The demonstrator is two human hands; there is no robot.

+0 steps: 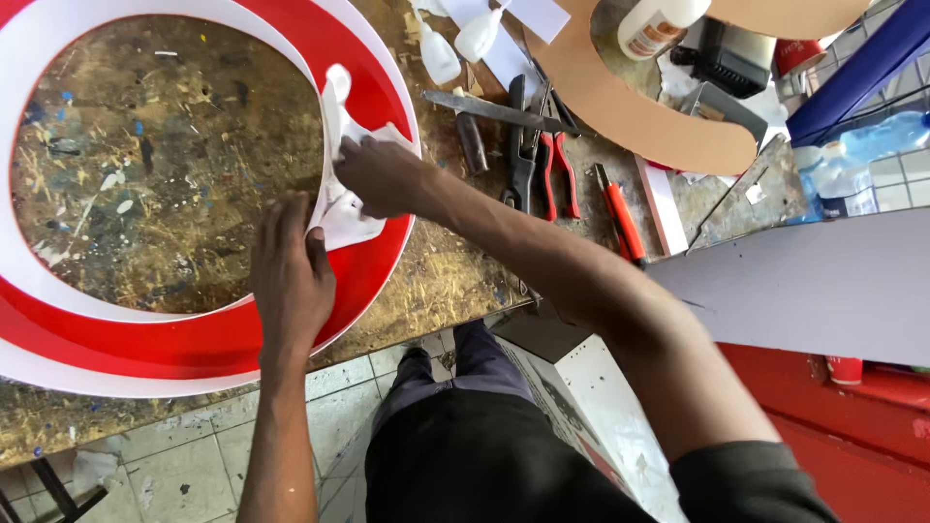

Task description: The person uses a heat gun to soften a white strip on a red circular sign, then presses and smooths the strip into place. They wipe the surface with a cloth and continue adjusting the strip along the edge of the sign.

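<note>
A large red ring-shaped panel (208, 339) with white edges lies on a worn wooden workbench (436, 281). My left hand (289, 276) rests flat on the ring's inner right side, fingers spread, pressing it down. Just above it, my right hand (380, 176) grips a white peeling film (339, 208) that is lifted off the red face and crumpled around the fingers. A strip of the film (336, 97) still stands up along the ring's inner edge.
Right of the ring lie red-handled pliers (560, 169), a metal file (489, 109), dark pliers (521, 160) and a red utility knife (625, 221). White glue bottles (441, 53) and a brown curved board (630, 111) sit behind. A grey panel (823, 286) lies at right; tiled floor below.
</note>
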